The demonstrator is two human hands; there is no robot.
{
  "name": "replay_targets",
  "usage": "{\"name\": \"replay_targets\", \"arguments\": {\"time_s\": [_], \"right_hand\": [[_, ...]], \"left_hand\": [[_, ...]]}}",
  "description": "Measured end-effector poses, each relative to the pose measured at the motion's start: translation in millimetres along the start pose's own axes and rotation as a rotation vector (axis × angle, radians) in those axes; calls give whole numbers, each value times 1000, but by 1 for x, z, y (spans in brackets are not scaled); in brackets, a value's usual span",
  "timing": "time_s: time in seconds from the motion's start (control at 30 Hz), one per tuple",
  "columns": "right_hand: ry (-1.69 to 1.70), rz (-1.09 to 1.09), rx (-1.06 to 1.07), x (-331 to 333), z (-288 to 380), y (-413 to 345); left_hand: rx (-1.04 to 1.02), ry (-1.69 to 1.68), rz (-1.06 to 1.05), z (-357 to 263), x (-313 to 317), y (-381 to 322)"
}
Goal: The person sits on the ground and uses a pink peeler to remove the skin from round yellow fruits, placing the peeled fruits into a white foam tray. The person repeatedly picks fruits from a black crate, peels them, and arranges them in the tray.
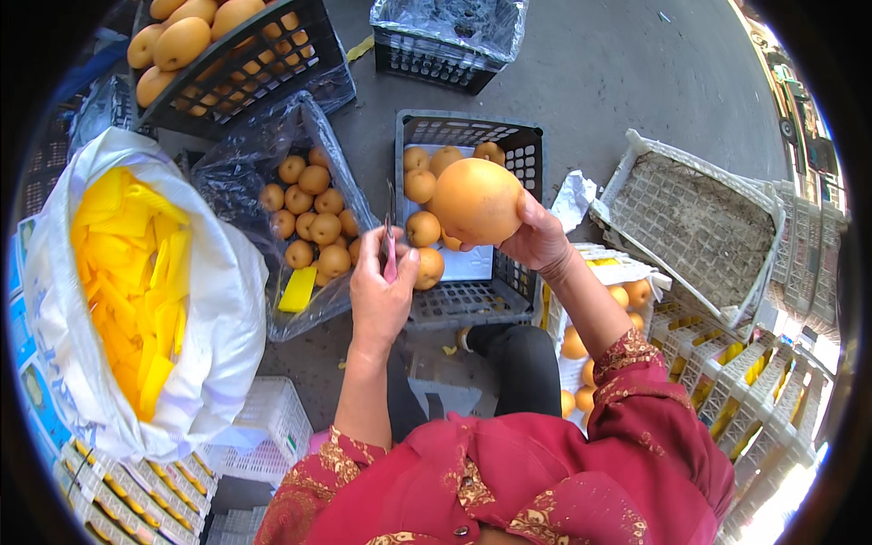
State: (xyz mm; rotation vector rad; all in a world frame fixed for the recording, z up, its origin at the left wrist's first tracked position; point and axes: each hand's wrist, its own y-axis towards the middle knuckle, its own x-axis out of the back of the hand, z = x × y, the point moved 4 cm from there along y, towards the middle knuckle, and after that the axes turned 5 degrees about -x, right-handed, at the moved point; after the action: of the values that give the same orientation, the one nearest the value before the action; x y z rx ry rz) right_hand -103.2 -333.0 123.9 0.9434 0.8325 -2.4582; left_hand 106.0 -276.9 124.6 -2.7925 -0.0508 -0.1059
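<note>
My right hand holds a large round orange-brown fruit, which looks like an Asian pear, above a black plastic crate. In that crate several smaller pears lie at the left, over a pale sheet. My left hand grips a small pair of scissors or snips with pink handles, its narrow blades pointing away from me; whether the blades are parted is hard to tell. Left of this hand, a plastic-lined crate holds more pears and a yellow foam net sleeve.
A white woven sack of yellow foam sleeves stands at left. Behind are a tilted black crate of pears and a plastic-lined crate. At right are a dirty white crate and a crate of pears.
</note>
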Motion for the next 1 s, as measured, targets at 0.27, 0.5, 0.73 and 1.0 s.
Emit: {"name": "replay_targets", "arguments": {"time_s": [0.27,0.5,0.73,1.0], "right_hand": [[-459,-111,-42,-100,75,-36],[-1029,-10,109,-172,136,-47],[-1689,45,447,-214,173,-43],[-1905,-165,458,-225,162,-23]], "left_hand": [[41,-113,68,-120,31,-25],[-229,556,92,-208,56,-51],[-392,1008,111,-235,74,-48],[-177,821,87,-207,70,-25]]}}
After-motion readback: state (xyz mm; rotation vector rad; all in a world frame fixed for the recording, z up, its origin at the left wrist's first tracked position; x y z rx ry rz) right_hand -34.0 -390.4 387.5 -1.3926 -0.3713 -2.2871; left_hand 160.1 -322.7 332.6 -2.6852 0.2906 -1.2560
